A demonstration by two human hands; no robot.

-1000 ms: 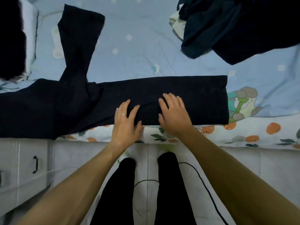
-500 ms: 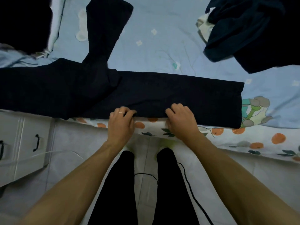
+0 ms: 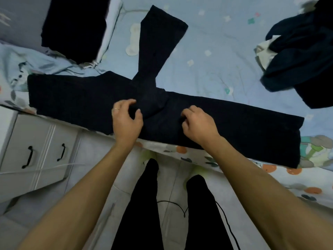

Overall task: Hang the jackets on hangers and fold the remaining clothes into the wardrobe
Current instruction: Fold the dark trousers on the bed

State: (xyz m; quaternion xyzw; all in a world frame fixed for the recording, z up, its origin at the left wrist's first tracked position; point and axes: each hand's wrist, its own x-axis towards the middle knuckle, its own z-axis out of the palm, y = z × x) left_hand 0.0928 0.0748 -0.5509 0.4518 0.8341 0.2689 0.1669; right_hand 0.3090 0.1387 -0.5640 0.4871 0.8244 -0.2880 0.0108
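Pinching the dark trousers (image 3: 225,127) at mid-length along the bed (image 3: 207,56) edge, left hand (image 3: 127,120) and right hand (image 3: 197,123) with curled fingers risk dragging them floorward, since both grips sit close together.

Matt dark cloth trousers (image 3: 225,127) lie across a smooth, printed cotton-like sheet (image 3: 216,56). At 2 o'clock, a heap (image 3: 302,56) of soft dark fabric with a pale cloth piece; at 11 o'clock, a folded matt black garment (image 3: 73,27). At 8 o'clock, a cabinet (image 3: 36,150) in smooth pale finish carries glossy black handles (image 3: 29,156). A metal-looking ring (image 3: 115,109) shines on the left hand (image 3: 127,121).
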